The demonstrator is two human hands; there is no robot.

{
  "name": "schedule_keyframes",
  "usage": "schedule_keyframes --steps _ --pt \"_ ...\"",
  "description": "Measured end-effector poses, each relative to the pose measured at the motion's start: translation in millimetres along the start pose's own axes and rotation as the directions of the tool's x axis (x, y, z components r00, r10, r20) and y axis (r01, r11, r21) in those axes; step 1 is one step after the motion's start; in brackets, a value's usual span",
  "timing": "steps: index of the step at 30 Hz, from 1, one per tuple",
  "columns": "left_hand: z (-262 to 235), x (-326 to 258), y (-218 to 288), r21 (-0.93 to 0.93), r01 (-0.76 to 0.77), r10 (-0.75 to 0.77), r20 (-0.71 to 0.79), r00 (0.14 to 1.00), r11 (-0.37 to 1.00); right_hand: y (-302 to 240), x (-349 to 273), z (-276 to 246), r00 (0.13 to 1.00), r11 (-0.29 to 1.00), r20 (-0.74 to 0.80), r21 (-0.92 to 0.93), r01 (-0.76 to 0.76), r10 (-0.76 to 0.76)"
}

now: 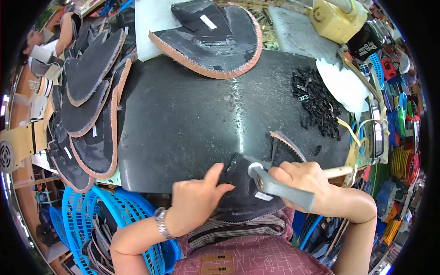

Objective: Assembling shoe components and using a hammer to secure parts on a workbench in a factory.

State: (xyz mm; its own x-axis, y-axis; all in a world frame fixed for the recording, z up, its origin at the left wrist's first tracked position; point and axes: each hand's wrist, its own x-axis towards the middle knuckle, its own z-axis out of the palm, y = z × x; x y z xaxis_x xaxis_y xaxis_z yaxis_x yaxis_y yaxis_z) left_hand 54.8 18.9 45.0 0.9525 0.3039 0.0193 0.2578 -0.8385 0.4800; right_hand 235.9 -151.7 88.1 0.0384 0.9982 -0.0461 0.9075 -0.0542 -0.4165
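Note:
My right hand (302,181) is wrapped round a hammer (286,190), whose pale wooden handle runs out to the right. The grey metal head is over a black curved panel (243,192) at the near edge of the work surface, close to a round white spot. This panel has a toothed zipper edge and a small white label, and part of it bends up beside my right hand. My left hand (197,199), wearing a metal watch, is at the panel's left side with thumb and index finger apart. Its other fingers are curled out of sight.
The dark work surface (183,123) carries a heap of small black zipper sliders (316,101) at right. A similar panel (211,41) lies at the back; more are stacked (91,114) at left. Blue baskets (73,215) stand lower left. A yellowish container (337,20) is back right. Another person's arm (64,34) shows upper left.

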Motion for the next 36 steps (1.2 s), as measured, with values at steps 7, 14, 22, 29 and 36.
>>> schedule_keyframes --steps 7,14,22,29,36 --pt "-13 76 -25 -0.527 0.195 -0.002 0.344 0.939 0.827 10 9 -7 0.992 0.998 0.120 0.060 0.030 -0.037" --pt "-2 85 -42 -0.412 -0.238 0.356 0.237 0.904 0.879 21 31 -14 0.999 0.985 0.051 0.173 0.001 -0.010" --pt "12 69 -51 0.000 -0.781 0.775 -0.124 0.620 0.625 27 48 -21 0.994 0.989 0.109 0.144 -0.021 0.006" --pt "7 56 -46 -0.115 -0.487 0.477 -0.107 0.872 0.866 14 57 -22 0.979 0.999 0.198 0.016 -0.043 0.039" --pt "13 46 -43 -0.260 -0.456 0.429 -0.159 0.889 0.851 16 55 -19 0.986 0.999 0.158 0.010 -0.053 0.051"
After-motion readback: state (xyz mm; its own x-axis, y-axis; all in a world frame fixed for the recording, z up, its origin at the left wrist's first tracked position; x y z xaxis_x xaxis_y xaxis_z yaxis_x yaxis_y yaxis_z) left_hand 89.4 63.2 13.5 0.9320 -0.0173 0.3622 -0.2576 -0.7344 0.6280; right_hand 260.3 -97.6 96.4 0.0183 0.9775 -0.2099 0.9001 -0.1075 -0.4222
